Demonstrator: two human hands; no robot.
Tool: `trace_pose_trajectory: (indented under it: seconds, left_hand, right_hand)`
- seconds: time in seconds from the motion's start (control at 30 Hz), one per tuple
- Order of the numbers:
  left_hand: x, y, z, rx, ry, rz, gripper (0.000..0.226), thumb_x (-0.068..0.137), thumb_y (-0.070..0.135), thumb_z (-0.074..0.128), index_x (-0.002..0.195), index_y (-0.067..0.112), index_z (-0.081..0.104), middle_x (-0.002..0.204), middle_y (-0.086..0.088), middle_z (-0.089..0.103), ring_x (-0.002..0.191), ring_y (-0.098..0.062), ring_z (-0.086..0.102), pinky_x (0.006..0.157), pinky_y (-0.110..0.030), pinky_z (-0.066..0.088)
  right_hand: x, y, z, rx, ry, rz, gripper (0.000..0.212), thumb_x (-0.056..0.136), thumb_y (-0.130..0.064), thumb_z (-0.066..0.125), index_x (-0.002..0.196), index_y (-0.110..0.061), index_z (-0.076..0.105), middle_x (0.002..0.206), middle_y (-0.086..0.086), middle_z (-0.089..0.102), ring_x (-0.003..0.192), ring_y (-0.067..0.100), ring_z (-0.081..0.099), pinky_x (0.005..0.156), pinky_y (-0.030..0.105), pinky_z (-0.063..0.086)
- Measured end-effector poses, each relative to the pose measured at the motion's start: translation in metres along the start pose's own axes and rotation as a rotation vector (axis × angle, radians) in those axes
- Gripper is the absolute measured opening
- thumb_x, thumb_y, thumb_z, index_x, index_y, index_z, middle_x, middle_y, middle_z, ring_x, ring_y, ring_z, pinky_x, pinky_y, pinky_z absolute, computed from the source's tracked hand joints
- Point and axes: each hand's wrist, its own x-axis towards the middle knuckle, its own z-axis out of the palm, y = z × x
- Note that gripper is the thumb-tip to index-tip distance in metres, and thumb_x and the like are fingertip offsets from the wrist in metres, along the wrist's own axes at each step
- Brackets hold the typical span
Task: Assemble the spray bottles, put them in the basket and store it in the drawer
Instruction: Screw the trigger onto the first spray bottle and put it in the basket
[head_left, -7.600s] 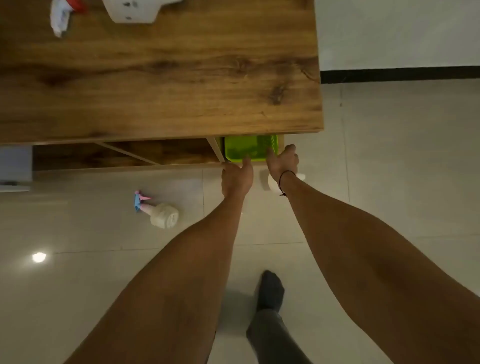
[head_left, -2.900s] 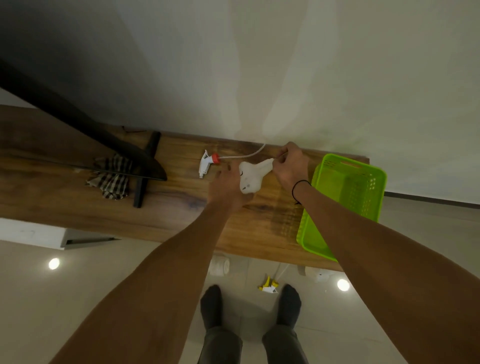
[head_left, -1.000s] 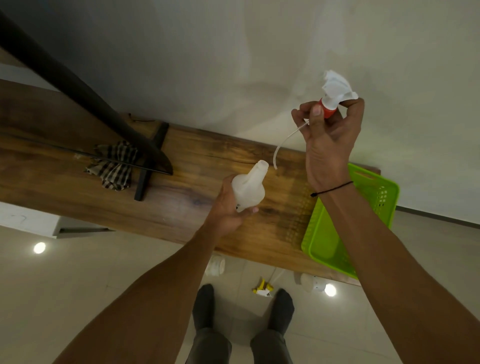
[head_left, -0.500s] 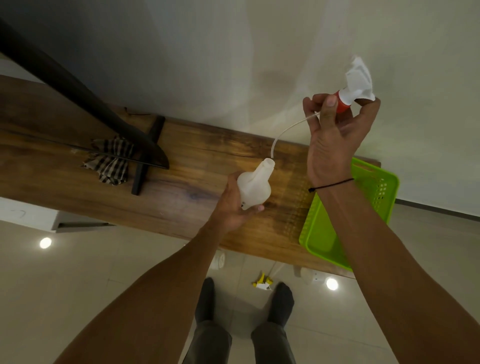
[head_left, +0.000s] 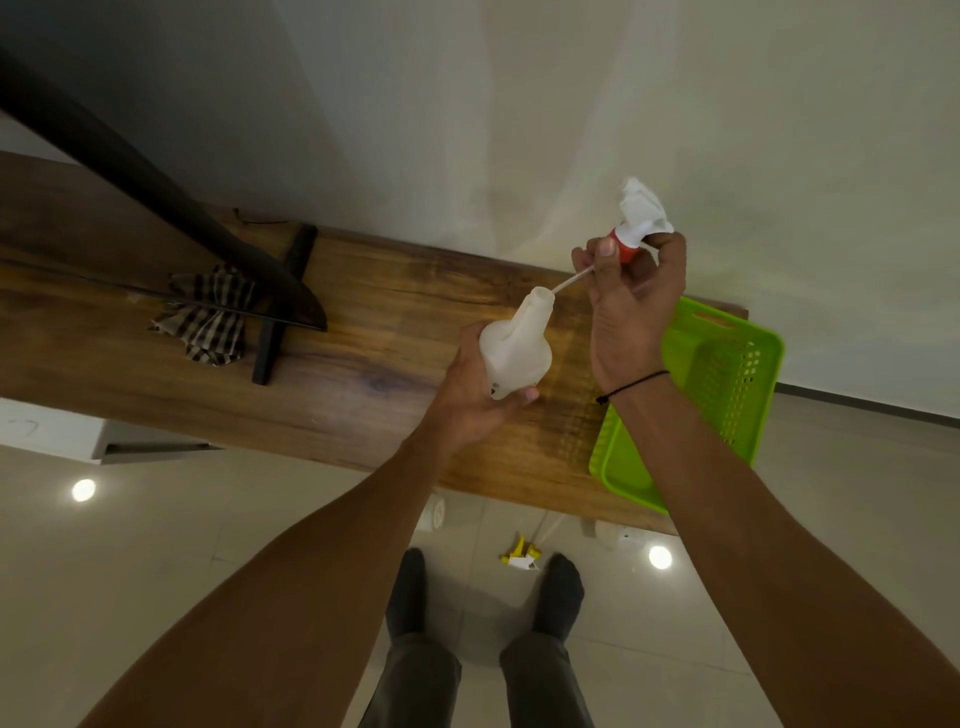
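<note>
My left hand (head_left: 470, 387) grips a white plastic bottle (head_left: 515, 349) above the wooden table (head_left: 332, 374), its open neck tilted up and to the right. My right hand (head_left: 631, 306) holds a white spray head (head_left: 643, 213) with a red collar by that collar, higher and to the right. The thin dip tube (head_left: 571, 279) slants from the collar down into the bottle's mouth. A bright green perforated basket (head_left: 727, 364) lies on the table's right end, partly behind my right forearm.
A black monitor stand (head_left: 275, 317) and a checked cloth (head_left: 208, 322) lie on the left of the table. On the tiled floor under the table's edge are a yellow and white spray head (head_left: 521, 555) and two white bottles (head_left: 435, 512), (head_left: 613, 535), near my feet.
The right hand has lowered the spray head toward the bottle; the tube's end, at the bottle's mouth half a second ago, now goes into it. The left hand holds the bottle steady.
</note>
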Motion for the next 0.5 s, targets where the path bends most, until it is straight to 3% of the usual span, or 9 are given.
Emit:
trace_pose_trajectory:
  seconds: [0.13,0.3,0.5]
  left_hand:
    - [0.001,0.001,0.004,0.017,-0.025,0.003,0.099,0.072,0.045,0.093,0.145,0.045,0.025,0.138,0.012,0.046,0.124,-0.010,0.056,0.083,-0.014,0.052]
    - [0.004,0.009,0.005,0.052,-0.031,0.017,0.099,0.075,0.045,0.091,0.149,0.032,0.027,0.140,0.006,0.048,0.124,-0.014,0.055,0.085,-0.017,0.051]
    - [0.009,0.019,0.001,0.090,-0.018,0.019,0.099,0.072,0.042,0.093,0.148,0.031,0.030,0.137,0.008,0.049,0.122,-0.015,0.054,0.085,-0.022,0.050]
  right_hand:
    - [0.000,0.016,-0.006,-0.130,-0.019,-0.003,0.027,0.096,0.008,0.063,0.118,0.018,0.053,0.104,0.020,0.058,0.095,0.032,0.056,0.092,0.066,0.052]
    - [-0.002,0.027,-0.011,-0.235,-0.087,0.051,0.026,0.092,0.002,0.069,0.113,0.015,0.060,0.100,0.015,0.062,0.090,0.024,0.058,0.083,0.043,0.052]
    - [-0.004,0.037,-0.022,-0.304,-0.131,0.071,0.026,0.090,-0.003,0.072,0.112,0.011,0.066,0.103,0.024,0.068,0.094,0.028,0.062,0.090,0.050,0.055]
